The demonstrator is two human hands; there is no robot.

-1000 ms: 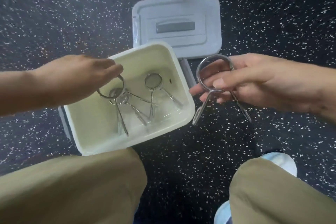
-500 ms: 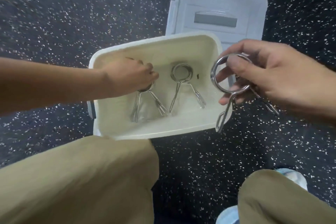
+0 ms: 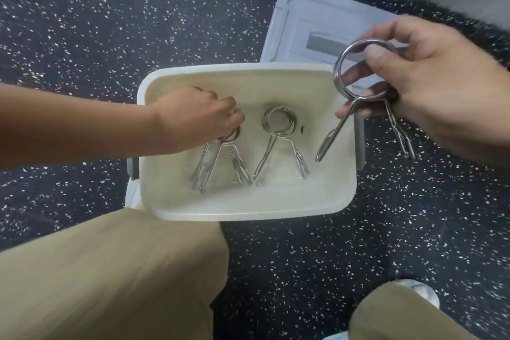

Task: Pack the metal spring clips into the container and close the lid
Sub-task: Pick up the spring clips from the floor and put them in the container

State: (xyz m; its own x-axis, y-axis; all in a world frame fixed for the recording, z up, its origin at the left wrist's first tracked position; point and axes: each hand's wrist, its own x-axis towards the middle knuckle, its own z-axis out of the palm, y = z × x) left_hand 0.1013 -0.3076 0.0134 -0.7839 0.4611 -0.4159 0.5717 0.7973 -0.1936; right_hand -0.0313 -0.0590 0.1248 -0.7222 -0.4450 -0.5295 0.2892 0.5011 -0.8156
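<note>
1. One dark speckled floor [image 3: 82, 36] carries the open cream tub [image 3: 248, 207]; its grey lid [image 3: 298, 22] lies flat behind.
2. Steel wire clips, coiled ring with two legs: one [image 3: 278, 143] lies loose mid-tub.
3. Left hand [image 3: 193, 121] pinches stacked clips [image 3: 220, 165] on the tub's bottom, perhaps two.
4. Right hand [image 3: 430, 85] grips another clip [image 3: 356, 91] above the tub's right rim.

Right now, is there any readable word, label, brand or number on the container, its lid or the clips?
None can be read.
The white container shows a small dark mark inside, not lettering.
The grey lid has a plain darker handle recess, no print.
The metal spring clips show bare metal, no stamps visible.
</note>
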